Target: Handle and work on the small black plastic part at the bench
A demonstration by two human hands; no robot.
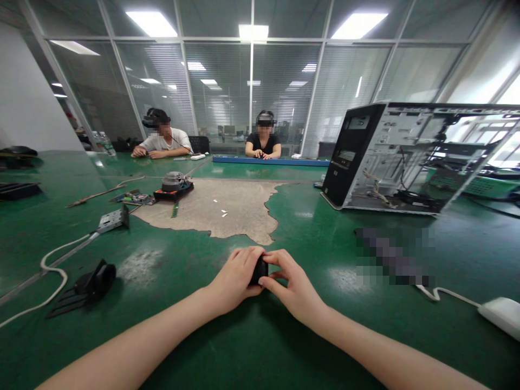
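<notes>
So both arms come in from the bottom corners, bare all the way, and angle inward so the hands end up right in front of the person, pretty much meeting in the middle. Left forearm [158,338] slopes up to the left hand [238,273], which is back-up with the fingers bunched together and curled over, kinda cupped, thumb tucked low. Right forearm [382,346] mirrors it. The right hand [290,281] is more of a pinch tbh: fingers arched, thumb pointing across at the left palm, a little gap showing between them. Fingertips of both hands sit super close.
</notes>
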